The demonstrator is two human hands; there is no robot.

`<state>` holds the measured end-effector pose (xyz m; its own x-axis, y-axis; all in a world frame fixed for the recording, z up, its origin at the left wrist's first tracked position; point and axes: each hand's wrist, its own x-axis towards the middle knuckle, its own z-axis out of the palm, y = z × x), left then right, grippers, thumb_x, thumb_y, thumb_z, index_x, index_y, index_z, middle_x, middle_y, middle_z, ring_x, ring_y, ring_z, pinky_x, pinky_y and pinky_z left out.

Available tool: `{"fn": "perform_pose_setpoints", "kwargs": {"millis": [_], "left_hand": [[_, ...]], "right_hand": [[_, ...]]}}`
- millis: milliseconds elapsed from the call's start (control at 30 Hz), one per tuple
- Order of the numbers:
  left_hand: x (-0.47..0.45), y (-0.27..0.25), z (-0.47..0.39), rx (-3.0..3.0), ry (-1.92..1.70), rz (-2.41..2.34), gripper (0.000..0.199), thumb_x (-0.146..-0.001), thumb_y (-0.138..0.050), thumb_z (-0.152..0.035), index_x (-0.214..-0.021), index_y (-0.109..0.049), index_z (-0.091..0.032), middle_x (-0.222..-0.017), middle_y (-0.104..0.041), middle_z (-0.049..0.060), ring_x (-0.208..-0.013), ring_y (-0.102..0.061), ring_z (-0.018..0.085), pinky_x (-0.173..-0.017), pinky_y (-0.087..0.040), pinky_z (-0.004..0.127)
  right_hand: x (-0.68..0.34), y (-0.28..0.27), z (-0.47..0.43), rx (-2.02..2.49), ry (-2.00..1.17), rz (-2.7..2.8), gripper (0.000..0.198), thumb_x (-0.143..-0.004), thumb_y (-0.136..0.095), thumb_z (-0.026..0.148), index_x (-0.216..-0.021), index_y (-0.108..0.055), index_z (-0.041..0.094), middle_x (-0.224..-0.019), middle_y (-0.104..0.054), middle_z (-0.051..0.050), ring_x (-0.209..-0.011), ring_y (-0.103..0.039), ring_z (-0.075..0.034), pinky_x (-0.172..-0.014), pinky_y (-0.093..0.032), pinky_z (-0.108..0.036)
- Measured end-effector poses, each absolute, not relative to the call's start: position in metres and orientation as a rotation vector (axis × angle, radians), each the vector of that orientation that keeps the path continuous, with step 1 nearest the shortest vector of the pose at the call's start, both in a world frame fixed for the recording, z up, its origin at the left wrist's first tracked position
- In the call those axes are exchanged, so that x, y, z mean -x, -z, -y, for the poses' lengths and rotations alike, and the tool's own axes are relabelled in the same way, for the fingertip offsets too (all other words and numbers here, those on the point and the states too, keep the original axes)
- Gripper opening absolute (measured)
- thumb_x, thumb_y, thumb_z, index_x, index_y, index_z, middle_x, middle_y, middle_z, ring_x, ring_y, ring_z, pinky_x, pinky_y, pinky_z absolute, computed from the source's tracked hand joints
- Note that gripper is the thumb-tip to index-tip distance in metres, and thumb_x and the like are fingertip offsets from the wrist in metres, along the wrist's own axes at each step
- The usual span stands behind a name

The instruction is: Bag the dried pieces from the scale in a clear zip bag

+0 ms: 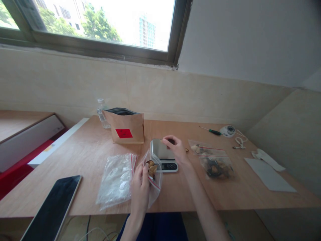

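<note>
gripping a clear zip bag (156,190) of dried brown pieces (151,169), left hand (139,184) closed on its side; bag mouth by near left corner of silver scale (159,150). right hand (177,150) above scale plate, thumb and fingertips together; cannot tell what they pinch. flat bags (114,180) left, filled bags (217,167) right.

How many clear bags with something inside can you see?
3: one bag in the left hand, and two overlapping right of the scale, one with pale pieces, one with dark pieces. More could be hidden underneath.
</note>
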<state>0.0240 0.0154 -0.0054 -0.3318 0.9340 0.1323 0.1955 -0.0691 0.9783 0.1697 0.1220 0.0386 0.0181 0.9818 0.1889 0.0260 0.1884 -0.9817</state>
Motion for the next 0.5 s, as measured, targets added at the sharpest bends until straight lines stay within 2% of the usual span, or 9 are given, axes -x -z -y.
{"fn": "perform_pose_setpoints", "kwargs": {"millis": [100, 167, 267, 367, 500], "left_hand": [[-0.028, 0.000, -0.017, -1.244, -1.423, -1.550, 0.039, -0.089, -0.039, -0.040, -0.113, -0.061, -0.018, -0.121, -0.061, 0.009, -0.118, -0.051, 0.023, -0.101, -0.037, 0.040], [-0.031, -0.005, -0.017, -1.244, -1.429, -1.506, 0.039, -0.090, -0.037, -0.040, -0.115, -0.059, -0.018, -0.122, -0.060, 0.009, -0.117, -0.051, 0.022, -0.100, -0.038, 0.039], [-0.032, -0.009, -0.015, -1.219, -1.470, -1.500, 0.040, -0.092, -0.033, -0.038, -0.118, -0.057, -0.019, -0.123, -0.059, 0.008, -0.117, -0.051, 0.021, -0.099, -0.039, 0.037], [-0.031, -0.007, -0.013, -1.195, -1.494, -1.515, 0.041, -0.093, -0.030, -0.039, -0.119, -0.055, -0.019, -0.123, -0.058, 0.008, -0.118, -0.050, 0.021, -0.099, -0.039, 0.036], [-0.027, -0.003, -0.011, -1.201, -1.512, -1.540, 0.041, -0.093, -0.030, -0.039, -0.121, -0.054, -0.020, -0.126, -0.056, 0.007, -0.126, -0.043, 0.021, -0.105, -0.033, 0.038]], "right_hand": [[-0.159, -0.069, -0.098, 0.975, -1.420, 1.227, 0.030, -0.070, -0.069, 0.041, -0.089, -0.062, 0.018, -0.086, -0.065, -0.002, -0.074, -0.061, -0.013, -0.061, -0.047, -0.022], [-0.153, -0.081, -0.084, 0.953, -1.546, 1.366, 0.031, -0.072, -0.068, 0.040, -0.093, -0.063, 0.019, -0.091, -0.065, -0.003, -0.078, -0.062, -0.014, -0.062, -0.049, -0.023], [-0.147, -0.089, -0.067, 1.036, -1.441, 1.672, 0.029, -0.079, -0.061, 0.041, -0.100, -0.064, 0.020, -0.099, -0.066, -0.004, -0.092, -0.062, -0.016, -0.076, -0.051, -0.028], [-0.148, -0.093, -0.056, 1.079, -1.311, 1.823, 0.030, -0.088, -0.050, 0.041, -0.109, -0.061, 0.023, -0.106, -0.066, -0.004, -0.102, -0.061, -0.017, -0.092, -0.046, -0.033], [-0.155, -0.101, -0.045, 0.981, -1.353, 1.895, 0.031, -0.093, -0.042, 0.039, -0.116, -0.057, 0.026, -0.114, -0.064, -0.002, -0.108, -0.059, -0.016, -0.093, -0.047, -0.032]]}}
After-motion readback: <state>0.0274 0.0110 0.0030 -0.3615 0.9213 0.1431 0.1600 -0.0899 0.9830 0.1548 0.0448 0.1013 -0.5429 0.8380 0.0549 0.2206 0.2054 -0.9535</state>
